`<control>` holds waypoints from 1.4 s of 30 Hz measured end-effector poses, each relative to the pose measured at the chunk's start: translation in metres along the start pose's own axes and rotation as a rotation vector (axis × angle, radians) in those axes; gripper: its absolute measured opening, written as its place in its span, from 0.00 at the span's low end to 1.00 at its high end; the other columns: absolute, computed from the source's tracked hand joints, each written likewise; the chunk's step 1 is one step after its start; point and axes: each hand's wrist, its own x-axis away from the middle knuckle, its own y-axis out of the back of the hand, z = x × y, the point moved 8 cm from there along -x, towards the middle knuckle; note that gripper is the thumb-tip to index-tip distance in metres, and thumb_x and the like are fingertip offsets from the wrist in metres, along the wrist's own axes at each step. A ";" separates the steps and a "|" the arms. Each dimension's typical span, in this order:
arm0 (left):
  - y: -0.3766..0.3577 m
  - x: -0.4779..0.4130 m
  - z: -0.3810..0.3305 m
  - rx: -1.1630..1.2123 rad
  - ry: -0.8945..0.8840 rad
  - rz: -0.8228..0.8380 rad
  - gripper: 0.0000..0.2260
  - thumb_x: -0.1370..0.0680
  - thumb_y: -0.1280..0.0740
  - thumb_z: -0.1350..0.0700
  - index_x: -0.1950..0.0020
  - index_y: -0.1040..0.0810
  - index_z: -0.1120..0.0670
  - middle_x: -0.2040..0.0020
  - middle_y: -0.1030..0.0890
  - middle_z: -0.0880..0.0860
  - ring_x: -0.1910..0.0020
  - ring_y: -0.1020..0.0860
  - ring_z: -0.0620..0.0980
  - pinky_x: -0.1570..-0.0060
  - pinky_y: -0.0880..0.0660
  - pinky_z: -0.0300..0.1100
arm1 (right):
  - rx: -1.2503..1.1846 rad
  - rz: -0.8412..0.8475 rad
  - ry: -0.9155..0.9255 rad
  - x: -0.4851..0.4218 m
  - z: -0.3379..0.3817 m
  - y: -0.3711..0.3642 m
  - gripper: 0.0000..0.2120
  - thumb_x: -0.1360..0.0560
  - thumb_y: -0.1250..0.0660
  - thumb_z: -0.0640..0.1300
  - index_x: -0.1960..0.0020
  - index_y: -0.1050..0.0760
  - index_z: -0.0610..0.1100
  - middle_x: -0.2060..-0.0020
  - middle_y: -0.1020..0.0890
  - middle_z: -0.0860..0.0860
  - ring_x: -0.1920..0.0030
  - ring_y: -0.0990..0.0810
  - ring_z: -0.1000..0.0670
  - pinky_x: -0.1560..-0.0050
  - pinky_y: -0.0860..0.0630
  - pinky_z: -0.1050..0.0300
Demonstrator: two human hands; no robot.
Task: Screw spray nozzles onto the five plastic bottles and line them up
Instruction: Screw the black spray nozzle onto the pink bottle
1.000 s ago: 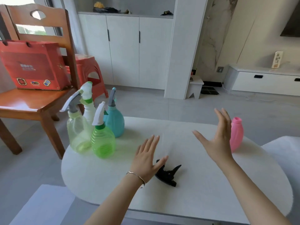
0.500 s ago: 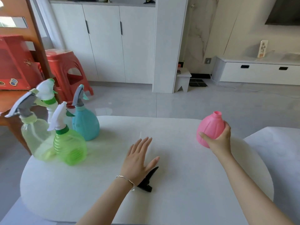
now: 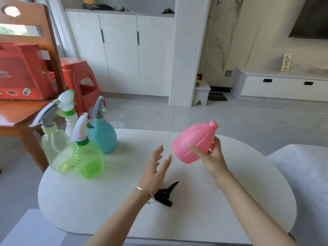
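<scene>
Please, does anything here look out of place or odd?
The pink bottle is the only one with a bare neck; the right hand holds it tilted above the table. A black nozzle lies on its side on the table near the left hand. Nothing looks spilled or broken.

Daylight is let in through the window (image 3: 16, 30) at far left; a wooden chair (image 3: 21, 111) is set before it, white cabinets (image 3: 122, 55) are ranged along the back wall, grey floor tiles (image 3: 230, 121) are seen beyond.

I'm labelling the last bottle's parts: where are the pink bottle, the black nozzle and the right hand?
pink bottle (image 3: 191, 139), head view, ribbed body.
black nozzle (image 3: 165, 195), head view, its middle.
right hand (image 3: 213, 158), head view, its middle.
</scene>
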 end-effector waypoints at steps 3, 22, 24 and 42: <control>-0.004 0.009 0.001 0.396 0.212 0.111 0.33 0.32 0.36 0.32 0.31 0.36 0.43 0.32 0.28 0.51 0.40 0.22 0.50 0.45 0.24 0.45 | -0.092 0.108 -0.049 0.030 0.007 -0.037 0.39 0.41 0.23 0.50 0.35 0.36 0.49 0.44 0.23 0.54 0.48 0.20 0.57 0.49 0.21 0.57; 0.119 0.055 0.025 0.726 0.409 -0.185 0.32 0.36 0.31 0.42 0.35 0.34 0.50 0.44 0.23 0.56 0.44 0.22 0.56 0.63 0.17 0.46 | 0.886 0.496 0.100 0.092 -0.052 -0.083 0.28 0.33 0.27 0.49 0.37 0.33 0.51 0.47 0.21 0.53 0.44 0.23 0.48 0.45 0.28 0.57; 0.120 0.054 0.024 0.729 0.402 -0.184 0.32 0.36 0.30 0.42 0.36 0.34 0.50 0.44 0.23 0.57 0.43 0.22 0.56 0.62 0.17 0.46 | 0.826 0.455 0.127 0.088 -0.046 -0.081 0.24 0.31 0.28 0.46 0.38 0.31 0.50 0.50 0.19 0.52 0.47 0.23 0.46 0.45 0.27 0.56; 0.105 0.046 0.030 0.719 0.431 -0.176 0.30 0.36 0.29 0.41 0.38 0.32 0.49 0.45 0.23 0.57 0.47 0.21 0.56 0.64 0.18 0.46 | -0.368 -0.080 -0.123 0.042 0.029 0.010 0.07 0.23 0.36 0.46 0.54 0.21 0.44 0.62 0.18 0.48 0.64 0.21 0.51 0.58 0.23 0.59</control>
